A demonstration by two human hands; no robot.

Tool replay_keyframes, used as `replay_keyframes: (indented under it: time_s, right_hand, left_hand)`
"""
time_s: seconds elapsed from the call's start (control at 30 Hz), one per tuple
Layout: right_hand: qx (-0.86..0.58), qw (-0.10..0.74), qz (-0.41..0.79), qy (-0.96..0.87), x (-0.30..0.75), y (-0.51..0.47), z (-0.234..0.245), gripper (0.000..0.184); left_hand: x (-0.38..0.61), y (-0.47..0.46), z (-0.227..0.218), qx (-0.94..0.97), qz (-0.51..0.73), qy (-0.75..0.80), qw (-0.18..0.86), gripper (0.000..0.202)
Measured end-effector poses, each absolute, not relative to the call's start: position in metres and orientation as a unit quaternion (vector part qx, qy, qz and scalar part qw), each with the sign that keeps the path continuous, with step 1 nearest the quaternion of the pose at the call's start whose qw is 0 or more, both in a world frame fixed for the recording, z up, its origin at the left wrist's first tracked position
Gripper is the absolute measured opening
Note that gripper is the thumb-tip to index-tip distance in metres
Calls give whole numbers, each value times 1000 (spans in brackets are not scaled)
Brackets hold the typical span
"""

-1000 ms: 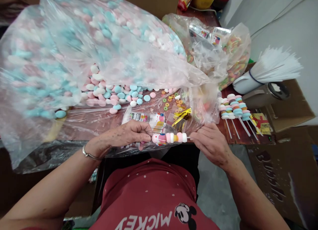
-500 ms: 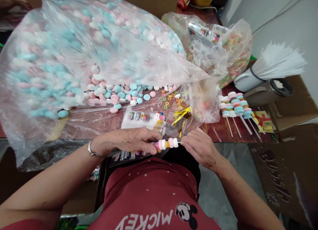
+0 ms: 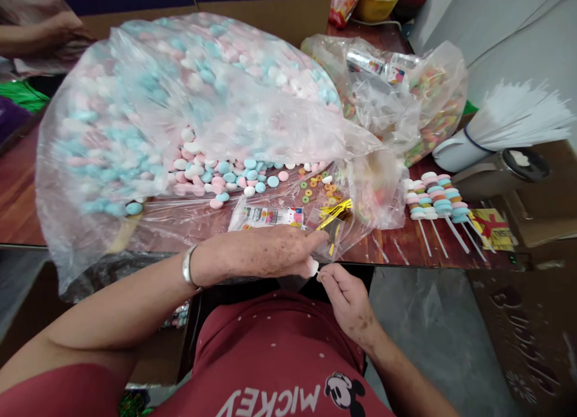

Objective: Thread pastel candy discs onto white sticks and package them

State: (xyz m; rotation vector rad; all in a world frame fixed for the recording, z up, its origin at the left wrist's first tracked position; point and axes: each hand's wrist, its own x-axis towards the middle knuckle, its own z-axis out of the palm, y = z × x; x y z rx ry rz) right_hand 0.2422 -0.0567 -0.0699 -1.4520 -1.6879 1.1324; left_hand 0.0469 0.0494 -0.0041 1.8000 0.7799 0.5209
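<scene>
My right hand [image 3: 346,300] is closed, pinching the thin white stick of a marshmallow skewer [image 3: 314,267]. Only the white end of its candy shows; the rest lies hidden under my left hand [image 3: 265,249]. That left hand stretches over the skewer with fingers extended, their tips close to the gold twist ties [image 3: 336,213]. Whether they touch a tie is unclear. Printed plastic sleeves [image 3: 270,217] lie just behind the left hand. Several finished-looking marshmallow skewers [image 3: 435,194] lie side by side to the right.
A huge clear bag of pink, blue and white marshmallows [image 3: 189,98] covers the table's left. Ring candies [image 3: 315,185] lie loose near another candy bag [image 3: 433,98]. White sticks [image 3: 525,113] fill a mug [image 3: 464,146]. Another person's hand [image 3: 58,35] is at upper left.
My left hand has slid right and forward, from gripping the skewer to over it, near the twist ties. My right hand has dropped slightly, still on the stick. The view has shifted a little.
</scene>
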Motion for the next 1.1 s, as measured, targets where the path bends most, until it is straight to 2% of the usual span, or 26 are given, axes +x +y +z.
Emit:
replay_keyframes:
  time_s: [0.1,0.2,0.37,0.43,0.53,0.63,0.77,0.83,0.93,1.03,1.1]
  right_hand:
    - [-569,370,472,-563,232,-64,-79,31]
    - [-580,412,490,-503,226,-66,-89,32]
    - [-588,445,464,-491,224,-61,-96,33]
    - [-587,448,429,-520,223,-58,-96,32]
    - [-569,448,366,-585,219,-55,-94,25]
    - [-537,435,313,-652,215,-52,-91,19]
    - [-497,399,285,-716,211,-51,-87,18]
    - [-486,369,323,-723,211,-53,-86,20]
    - [-494,351,474,-639,207,-57,-86,23]
    - [-481,393,648,-441,197,-57,-84,28]
    - [-448,432,718,-310,190,-53,-81,31]
  left_hand:
    - [59,44,18,757,219,325,522,13]
    - [59,20,31,700,334,376,506,12]
    - [39,-21,-8,593,465,536,381,9]
    - [35,-21,-29,490,487,580,432,23]
    - [38,-6,-40,366,565,530,515,49]
    - [46,11,-35,283,613,474,564,48]
    - [55,27,-30,193,618,453,614,42]
    - [58,32,-32,175,611,442,633,41]
    - [64,35,-36,190,593,400,672,37]
    - [74,31,-40,207,594,366,686,37]
    - [81,25,-42,203,597,360,687,39]
